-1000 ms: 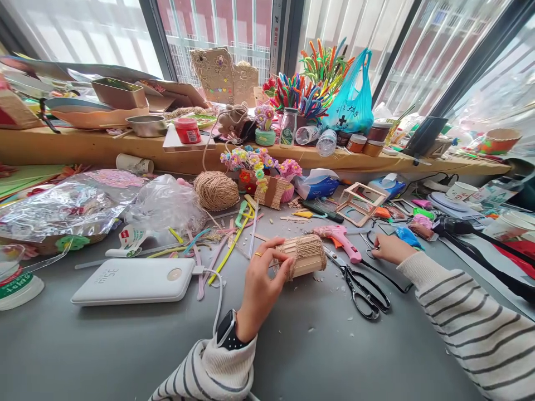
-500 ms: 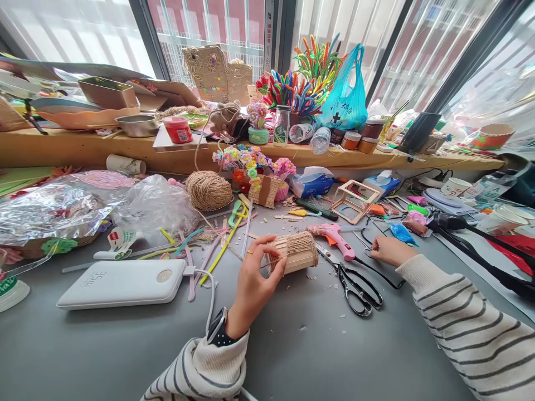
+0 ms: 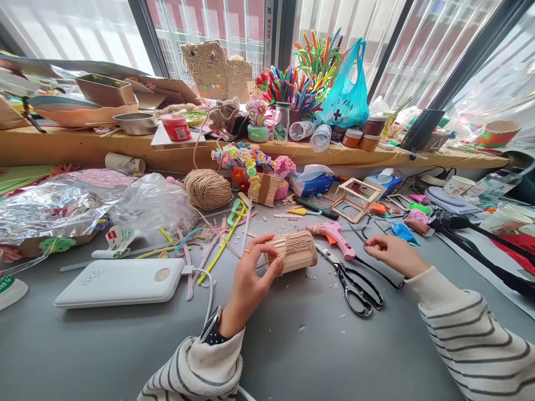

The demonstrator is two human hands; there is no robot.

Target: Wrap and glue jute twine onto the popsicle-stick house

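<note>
My left hand (image 3: pixel 249 278) grips the open end of a small wooden-stick cup (image 3: pixel 292 253) that lies on its side on the grey table and has jute twine wound around it. My right hand (image 3: pixel 390 252) hovers just right of the pink glue gun (image 3: pixel 334 235), its fingers curled in a pinch near a thin black cord; what they hold is too small to make out. Black scissors (image 3: pixel 355 285) lie between the two hands. A ball of jute twine (image 3: pixel 207 189) sits behind the cup to the left.
A white power bank (image 3: pixel 119 282) with a cable lies at the left. Plastic bags (image 3: pixel 62 209), pipe cleaners (image 3: pixel 225 236), a stick frame (image 3: pixel 355 200) and tissue packs (image 3: pixel 311 181) crowd the table's far side. A wooden sill (image 3: pixel 83 146) carries jars, boxes and a teal bag (image 3: pixel 345 100).
My right hand has lifted slightly and moved a little toward me beside the glue gun. The left hand keeps its hold on the stick cup. The camera shifted slightly.
</note>
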